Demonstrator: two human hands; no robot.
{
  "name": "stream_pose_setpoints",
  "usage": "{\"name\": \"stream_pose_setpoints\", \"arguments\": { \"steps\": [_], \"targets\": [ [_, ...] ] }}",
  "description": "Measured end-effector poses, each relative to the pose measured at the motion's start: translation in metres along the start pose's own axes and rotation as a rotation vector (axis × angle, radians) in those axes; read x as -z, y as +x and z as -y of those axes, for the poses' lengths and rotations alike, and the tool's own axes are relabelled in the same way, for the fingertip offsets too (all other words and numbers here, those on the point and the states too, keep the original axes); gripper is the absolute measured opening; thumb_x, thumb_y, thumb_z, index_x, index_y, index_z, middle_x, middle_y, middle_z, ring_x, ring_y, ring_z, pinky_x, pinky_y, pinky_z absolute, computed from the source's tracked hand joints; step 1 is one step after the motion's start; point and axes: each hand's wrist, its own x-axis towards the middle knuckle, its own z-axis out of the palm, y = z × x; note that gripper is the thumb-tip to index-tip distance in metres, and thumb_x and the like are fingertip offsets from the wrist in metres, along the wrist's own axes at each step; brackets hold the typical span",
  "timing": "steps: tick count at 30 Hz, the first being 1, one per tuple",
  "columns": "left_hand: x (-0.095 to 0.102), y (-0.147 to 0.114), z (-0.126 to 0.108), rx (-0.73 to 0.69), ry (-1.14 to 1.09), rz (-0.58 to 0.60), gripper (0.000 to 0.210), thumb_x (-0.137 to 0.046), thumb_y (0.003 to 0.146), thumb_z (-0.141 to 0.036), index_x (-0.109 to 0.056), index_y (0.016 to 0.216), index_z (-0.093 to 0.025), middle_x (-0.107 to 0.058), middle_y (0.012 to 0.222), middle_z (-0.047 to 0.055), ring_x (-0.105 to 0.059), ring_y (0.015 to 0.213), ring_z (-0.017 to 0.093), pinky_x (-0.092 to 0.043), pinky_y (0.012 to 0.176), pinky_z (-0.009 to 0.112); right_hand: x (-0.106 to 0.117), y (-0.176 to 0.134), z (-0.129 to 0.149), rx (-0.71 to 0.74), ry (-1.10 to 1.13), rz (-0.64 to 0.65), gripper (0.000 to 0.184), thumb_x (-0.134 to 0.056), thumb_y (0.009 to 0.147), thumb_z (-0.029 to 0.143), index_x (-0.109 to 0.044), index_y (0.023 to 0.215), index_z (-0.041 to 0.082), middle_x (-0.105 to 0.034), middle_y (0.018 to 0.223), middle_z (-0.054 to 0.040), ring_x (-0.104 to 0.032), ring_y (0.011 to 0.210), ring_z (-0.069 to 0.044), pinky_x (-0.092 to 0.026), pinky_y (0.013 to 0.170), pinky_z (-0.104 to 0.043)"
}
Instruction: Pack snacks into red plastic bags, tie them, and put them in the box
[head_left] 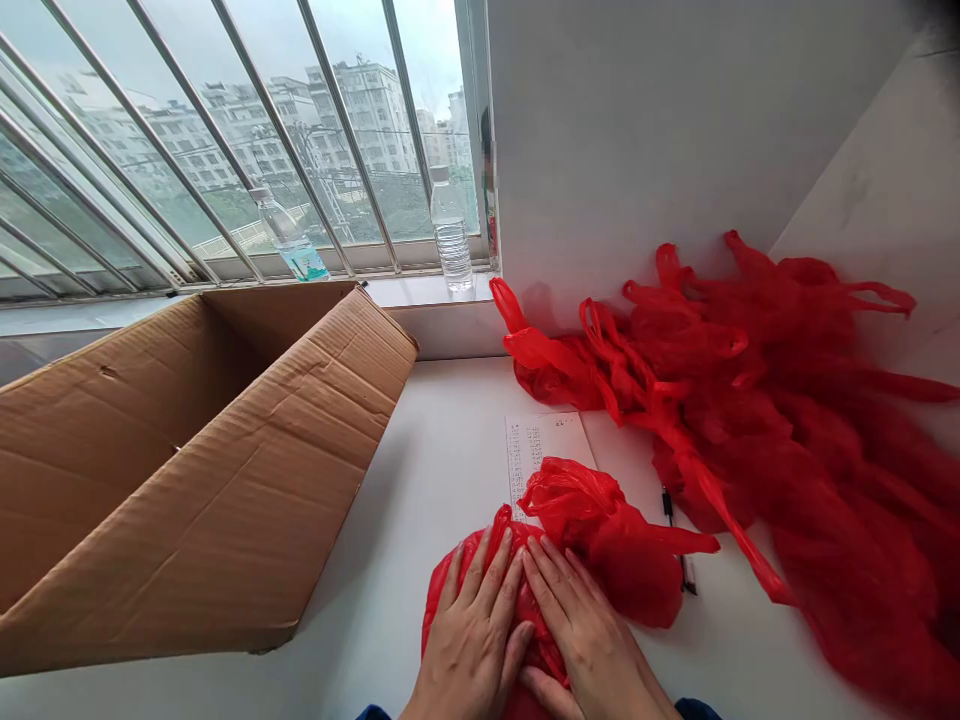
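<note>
Both my hands lie flat on a red plastic bag (442, 585) at the front middle of the white table. My left hand (474, 620) rests on its left part, fingers stretched forward and a little apart. Beside it, my right hand (581, 625) presses on the bag's right part with fingers extended; the two hands nearly meet at the fingertips. What the bag contains is hidden. Another red plastic bag (615, 545), crumpled, lies just beyond my right hand and partly covers a handwritten sheet of paper (551, 435).
An open cardboard box (300, 450) stands on the left of the table (450, 420). A large heap of red plastic bags (787, 400) fills the right side. A black pen (667, 506) lies partly under a bag. Two plastic bottles, one clear (452, 240), one labelled (300, 255), stand by the barred window.
</note>
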Motion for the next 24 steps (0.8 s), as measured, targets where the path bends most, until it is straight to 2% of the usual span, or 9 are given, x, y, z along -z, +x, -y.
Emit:
{"name": "stream_pose_setpoints", "arguments": {
  "steps": [5,13,19,24],
  "targets": [
    [-0.003,0.000,-0.001,0.002,0.002,-0.020,0.063,-0.052,0.098,-0.035,-0.033,0.156,-0.018,-0.035,0.162,0.005,-0.027,0.150,0.024,-0.011,0.122,0.042,-0.004,-0.003,-0.001,-0.007,-0.005,-0.001,0.091,-0.060,0.073,0.028,-0.027,0.155,0.005,-0.030,0.162,-0.0131,-0.034,0.148,-0.029,-0.048,0.109,-0.047],
    [-0.005,0.000,-0.002,0.012,-0.024,-0.030,0.065,-0.052,0.099,-0.035,-0.030,0.157,-0.019,-0.034,0.163,0.005,-0.030,0.148,0.023,-0.016,0.121,0.040,-0.010,-0.006,-0.001,-0.025,0.019,0.010,0.093,-0.059,0.076,0.027,-0.021,0.158,0.007,-0.028,0.163,-0.0116,-0.034,0.148,-0.029,-0.047,0.111,-0.046],
    [-0.009,-0.001,-0.003,0.018,-0.049,-0.039,0.065,-0.053,0.098,-0.034,-0.031,0.157,-0.019,-0.036,0.161,0.005,-0.034,0.146,0.024,-0.023,0.119,0.041,-0.007,-0.003,0.001,-0.009,-0.028,-0.003,0.088,-0.058,0.074,0.026,-0.031,0.154,0.004,-0.033,0.160,-0.0141,-0.039,0.145,-0.030,-0.051,0.107,-0.047],
    [-0.012,-0.001,-0.002,0.021,-0.071,0.000,0.065,-0.051,0.100,-0.035,-0.027,0.158,-0.018,-0.037,0.161,0.006,-0.038,0.145,0.026,-0.035,0.114,0.045,-0.003,0.000,0.000,0.018,-0.070,-0.035,0.079,-0.059,0.077,0.028,-0.039,0.148,0.001,-0.041,0.155,-0.0169,-0.048,0.139,-0.032,-0.056,0.101,-0.048]
  ]
}}
